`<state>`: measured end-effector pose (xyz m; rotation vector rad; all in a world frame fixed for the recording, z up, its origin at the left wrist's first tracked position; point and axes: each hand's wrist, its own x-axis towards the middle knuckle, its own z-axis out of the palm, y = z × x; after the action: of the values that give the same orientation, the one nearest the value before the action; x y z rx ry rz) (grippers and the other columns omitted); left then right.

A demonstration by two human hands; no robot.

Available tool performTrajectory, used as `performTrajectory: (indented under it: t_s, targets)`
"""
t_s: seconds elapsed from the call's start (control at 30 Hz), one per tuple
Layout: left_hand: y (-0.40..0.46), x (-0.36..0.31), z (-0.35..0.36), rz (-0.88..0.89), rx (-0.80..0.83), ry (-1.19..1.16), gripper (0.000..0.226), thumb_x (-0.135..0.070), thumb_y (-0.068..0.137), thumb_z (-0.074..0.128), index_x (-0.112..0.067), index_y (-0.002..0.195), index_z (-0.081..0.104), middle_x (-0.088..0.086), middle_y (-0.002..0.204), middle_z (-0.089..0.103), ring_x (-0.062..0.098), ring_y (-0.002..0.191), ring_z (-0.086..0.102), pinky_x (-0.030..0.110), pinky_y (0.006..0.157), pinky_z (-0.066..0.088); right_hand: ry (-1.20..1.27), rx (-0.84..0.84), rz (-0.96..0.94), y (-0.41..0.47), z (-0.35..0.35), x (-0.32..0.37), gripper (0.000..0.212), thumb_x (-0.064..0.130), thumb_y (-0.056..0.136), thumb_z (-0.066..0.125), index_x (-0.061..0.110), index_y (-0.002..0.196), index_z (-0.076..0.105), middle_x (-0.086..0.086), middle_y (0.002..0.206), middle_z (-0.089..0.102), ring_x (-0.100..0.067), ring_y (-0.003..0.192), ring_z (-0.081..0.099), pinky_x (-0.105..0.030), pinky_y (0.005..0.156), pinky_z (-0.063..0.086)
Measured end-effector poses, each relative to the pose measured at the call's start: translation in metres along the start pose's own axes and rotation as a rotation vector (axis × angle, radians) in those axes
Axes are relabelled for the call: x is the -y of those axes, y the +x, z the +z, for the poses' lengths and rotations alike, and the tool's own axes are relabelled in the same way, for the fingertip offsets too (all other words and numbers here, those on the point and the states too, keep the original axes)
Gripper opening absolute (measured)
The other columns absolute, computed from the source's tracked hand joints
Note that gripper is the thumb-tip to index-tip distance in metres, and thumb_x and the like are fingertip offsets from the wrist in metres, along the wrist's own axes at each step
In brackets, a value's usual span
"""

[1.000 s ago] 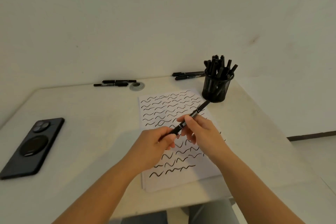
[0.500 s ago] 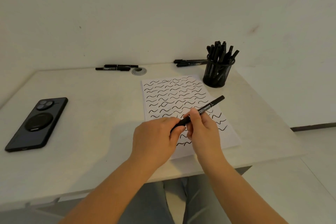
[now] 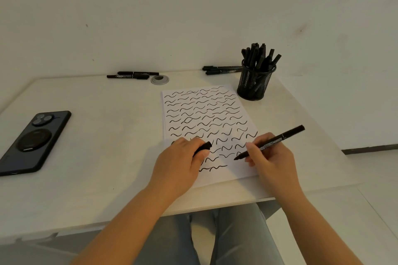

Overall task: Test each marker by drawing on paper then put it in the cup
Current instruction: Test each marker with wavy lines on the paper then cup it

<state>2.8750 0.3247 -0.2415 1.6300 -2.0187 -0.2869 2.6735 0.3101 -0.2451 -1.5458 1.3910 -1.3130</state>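
Note:
A white sheet of paper [image 3: 200, 114] covered with black wavy lines lies on the table. My right hand [image 3: 271, 157] holds an uncapped black marker [image 3: 280, 139], its tip just above the paper's lower right part. My left hand [image 3: 181, 161] rests on the paper's lower left and grips the marker's black cap [image 3: 204, 146]. A black mesh cup [image 3: 254, 84] holding several black markers stands at the paper's far right corner.
Two black markers [image 3: 133, 75] lie by the wall at the back left, beside a grey round grommet [image 3: 159, 79]. More markers [image 3: 221, 69] lie behind the cup. A dark phone [image 3: 32, 142] lies face down at the left. The table's front edge is near my knees.
The cap has come off the marker: my left hand drew away to the left with it. My right hand moved right and lowered the marker's tip to the paper.

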Motion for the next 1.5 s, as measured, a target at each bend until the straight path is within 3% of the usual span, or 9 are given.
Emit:
performTrajectory:
  t_s: [0.27,0.4,0.57,0.63,0.77,0.93,1.1,1.3,1.5]
  targets:
    - [-0.002,0.001,0.001,-0.018,-0.006,-0.083,0.029,-0.042,0.091,0.037,-0.024,0.102,0.057,-0.004,0.082,0.056,0.012,0.076,0.050,0.028,0.064,0.043,-0.113,0.194,-0.042,0.001,0.007,0.002,0.010,0.026,0.081,0.062,0.027,0.071,0.060,0.014,0.065,0.069,0.004,0.056,0.060,-0.006,0.049,0.039]
    - [-0.002,0.000,0.000,-0.037,0.006,-0.102,0.032,-0.043,0.090,0.036,-0.023,0.102,0.059,-0.003,0.083,0.058,0.013,0.078,0.051,0.033,0.067,0.045,-0.183,0.094,-0.028,0.001,0.005,-0.002,0.016,0.023,0.082,0.061,0.024,0.066,0.057,0.006,0.056,0.062,-0.002,0.048,0.049,-0.010,0.045,0.037]
    - [-0.002,0.000,0.000,-0.043,0.004,-0.122,0.032,-0.043,0.090,0.037,-0.023,0.101,0.059,-0.004,0.083,0.060,0.012,0.079,0.051,0.030,0.067,0.044,-0.245,-0.082,-0.025,0.000,0.001,-0.002,0.017,0.019,0.082,0.060,0.019,0.066,0.052,0.014,0.049,0.059,0.000,0.049,0.052,-0.009,0.045,0.036]
    - [-0.002,0.000,0.000,-0.038,-0.001,-0.120,0.030,-0.043,0.091,0.038,-0.024,0.101,0.059,-0.004,0.083,0.060,0.011,0.078,0.051,0.028,0.066,0.043,-0.197,-0.190,-0.014,-0.001,-0.002,0.000,0.019,0.018,0.083,0.059,0.022,0.066,0.049,0.024,0.054,0.060,0.001,0.049,0.053,-0.007,0.046,0.036]
    - [-0.003,0.000,0.000,-0.011,-0.043,-0.104,0.024,-0.038,0.091,0.045,-0.023,0.102,0.059,-0.011,0.078,0.056,0.005,0.070,0.047,0.019,0.060,0.038,-0.001,-0.299,0.031,-0.001,-0.005,0.006,0.020,0.020,0.085,0.061,0.029,0.069,0.052,0.018,0.057,0.061,-0.002,0.052,0.055,-0.007,0.050,0.038]
    - [-0.004,-0.003,-0.003,0.023,-0.060,-0.106,0.021,-0.034,0.090,0.051,-0.023,0.104,0.062,-0.031,0.072,0.039,-0.007,0.068,0.043,0.009,0.060,0.029,0.296,-0.113,0.111,-0.001,0.007,0.019,0.017,0.011,0.086,0.058,0.022,0.073,0.061,0.006,0.052,0.057,-0.006,0.045,0.046,-0.013,0.045,0.038]
    - [-0.005,-0.003,-0.004,0.043,-0.049,-0.096,0.025,-0.036,0.090,0.048,-0.022,0.105,0.062,-0.022,0.080,0.044,0.000,0.070,0.042,0.008,0.062,0.030,0.424,0.026,0.106,-0.003,0.018,0.026,0.030,0.014,0.092,0.047,0.023,0.069,0.064,0.000,0.053,0.059,-0.011,0.049,0.048,-0.017,0.044,0.040]
    - [-0.005,-0.005,-0.005,0.051,-0.039,-0.112,0.039,-0.046,0.086,0.039,-0.022,0.105,0.063,-0.021,0.082,0.046,0.001,0.074,0.043,0.008,0.063,0.032,0.442,0.052,0.164,-0.001,0.025,0.030,0.024,0.012,0.091,0.047,0.016,0.070,0.057,-0.003,0.051,0.059,-0.009,0.045,0.048,-0.016,0.043,0.039]
    - [-0.004,-0.003,-0.004,0.072,-0.029,-0.119,0.027,-0.037,0.088,0.050,-0.021,0.106,0.064,-0.017,0.086,0.052,0.004,0.079,0.046,0.015,0.067,0.039,0.403,0.102,0.137,-0.002,0.031,0.031,0.021,0.007,0.090,0.049,0.015,0.072,0.052,-0.004,0.051,0.061,-0.008,0.043,0.051,-0.016,0.044,0.041]
